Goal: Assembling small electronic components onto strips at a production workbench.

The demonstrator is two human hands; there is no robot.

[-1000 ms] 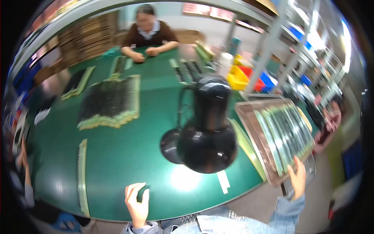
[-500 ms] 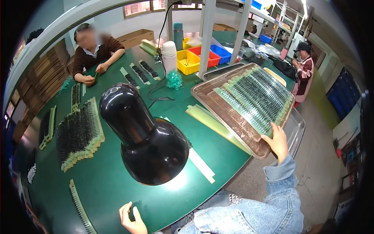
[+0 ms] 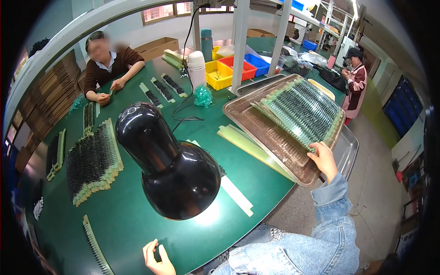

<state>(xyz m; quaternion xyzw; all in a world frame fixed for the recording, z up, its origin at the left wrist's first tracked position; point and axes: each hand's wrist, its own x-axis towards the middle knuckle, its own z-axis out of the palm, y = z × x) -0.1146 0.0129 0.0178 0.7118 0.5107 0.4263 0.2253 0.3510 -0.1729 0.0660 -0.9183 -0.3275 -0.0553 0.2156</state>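
My right hand (image 3: 324,161) pinches the near end of the front strip (image 3: 288,129), one of a row of pale green strips with dark pieces (image 3: 311,107) on a brown metal tray (image 3: 275,142). That front strip is tipped up along its length, and bare tray shows beside it. Down at the table's near edge, my left hand (image 3: 158,260) rests with its fingers apart and nothing in them. A black lamp head (image 3: 181,181) stands between the hands and lights the table below it.
Pale strips (image 3: 252,149) lie under the tray's left side, a white strip (image 3: 236,195) by the lamp. A large group of filled strips (image 3: 91,162) is at left. Bins (image 3: 219,75), bottles and a shelf post (image 3: 239,46) stand at the back. One co-worker (image 3: 110,64) sits across.
My right hand has closed on the end of the front strip and tipped it up off the tray. My left hand has hardly moved.
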